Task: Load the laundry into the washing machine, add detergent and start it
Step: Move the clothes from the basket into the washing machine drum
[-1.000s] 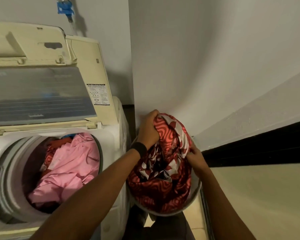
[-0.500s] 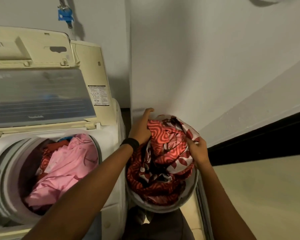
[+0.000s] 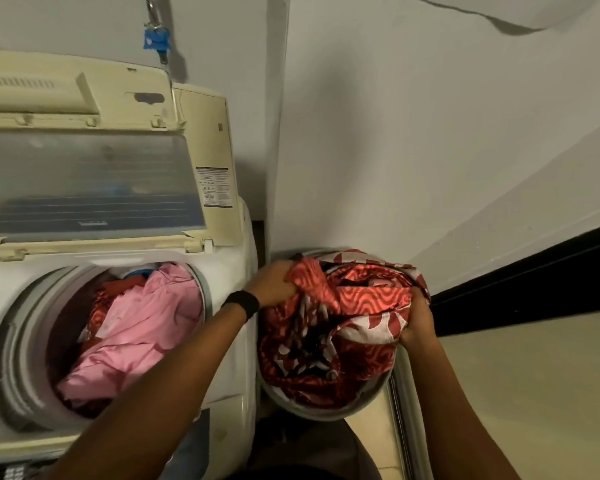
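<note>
A white top-loading washing machine (image 3: 229,271) stands at the left with its lid (image 3: 94,174) raised. Its drum holds a pink garment (image 3: 136,327) over some red cloth. To its right a round grey laundry basket (image 3: 312,410) sits on the floor, filled with a red and white patterned cloth (image 3: 357,320). My left hand (image 3: 274,284) grips a fold of that cloth at the basket's far left. My right hand (image 3: 418,320) grips the cloth at the basket's right side.
White walls (image 3: 395,133) meet in a corner just behind the basket. A blue tap fitting (image 3: 157,39) hangs on the wall above the machine. A dark skirting band (image 3: 534,271) runs along the right wall, with pale floor (image 3: 534,393) below.
Both hands have shifted their hold on the patterned cloth, the right hand sliding to the basket's right edge. The bundle sits lower in the basket than a second ago.
</note>
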A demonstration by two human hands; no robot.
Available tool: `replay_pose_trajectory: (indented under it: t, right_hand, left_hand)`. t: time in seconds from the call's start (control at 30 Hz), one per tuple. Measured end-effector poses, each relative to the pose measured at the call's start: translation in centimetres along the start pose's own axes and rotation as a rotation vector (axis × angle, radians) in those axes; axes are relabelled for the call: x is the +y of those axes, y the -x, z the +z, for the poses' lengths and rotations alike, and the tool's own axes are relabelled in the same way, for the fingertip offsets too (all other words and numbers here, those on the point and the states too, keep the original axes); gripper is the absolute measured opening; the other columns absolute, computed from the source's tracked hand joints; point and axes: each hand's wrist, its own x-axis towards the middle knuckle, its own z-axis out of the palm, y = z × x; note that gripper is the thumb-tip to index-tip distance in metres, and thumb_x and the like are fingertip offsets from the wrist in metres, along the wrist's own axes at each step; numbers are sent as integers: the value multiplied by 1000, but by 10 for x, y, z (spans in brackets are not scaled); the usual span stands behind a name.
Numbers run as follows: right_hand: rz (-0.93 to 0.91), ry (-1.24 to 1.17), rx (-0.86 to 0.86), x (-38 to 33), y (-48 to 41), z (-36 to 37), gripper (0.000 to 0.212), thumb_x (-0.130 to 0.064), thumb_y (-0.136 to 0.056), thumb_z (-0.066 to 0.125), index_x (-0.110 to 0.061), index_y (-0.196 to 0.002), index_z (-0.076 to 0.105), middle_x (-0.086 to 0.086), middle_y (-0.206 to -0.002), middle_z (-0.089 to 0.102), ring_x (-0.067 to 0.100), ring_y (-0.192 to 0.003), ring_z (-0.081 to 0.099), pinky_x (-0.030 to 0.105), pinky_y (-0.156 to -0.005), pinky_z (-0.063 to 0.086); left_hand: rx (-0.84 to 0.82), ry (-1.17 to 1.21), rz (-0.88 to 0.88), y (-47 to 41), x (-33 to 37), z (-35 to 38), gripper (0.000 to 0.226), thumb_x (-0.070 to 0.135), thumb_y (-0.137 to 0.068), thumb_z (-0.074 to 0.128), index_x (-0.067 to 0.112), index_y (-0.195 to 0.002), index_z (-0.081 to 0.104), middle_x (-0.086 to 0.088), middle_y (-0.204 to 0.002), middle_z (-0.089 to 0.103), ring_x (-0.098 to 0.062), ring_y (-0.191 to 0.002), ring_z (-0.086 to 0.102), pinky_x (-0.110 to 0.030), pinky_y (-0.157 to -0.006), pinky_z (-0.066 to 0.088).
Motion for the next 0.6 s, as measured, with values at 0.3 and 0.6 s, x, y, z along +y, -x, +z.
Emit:
replay_pose_trajectory:
  t: [0.3, 0.6]
  right_hand:
    - [-812, 1296, -417, 2, 37, 34, 110, -34, -66, 90, -27, -157, 28, 5, -153, 40, 24, -143, 37, 42, -118, 31]
    - [-605, 703, -163, -13, 61, 82, 17, -13, -103, 53, -16, -107, 69, -3, -98, 72, 19, -94, 70, 29, -81, 58]
  left_hand:
    - [193, 207, 114, -13, 61, -3, 16, 29, -84, 54, 16, -90, 59, -2, -86, 66, -23, -84, 64, -41, -83, 52]
    - [40, 347, 204, -4, 69, -5, 92, 25, -76, 91, 27, -148, 34, 1, -142, 51, -10, -123, 54, -27, -104, 46]
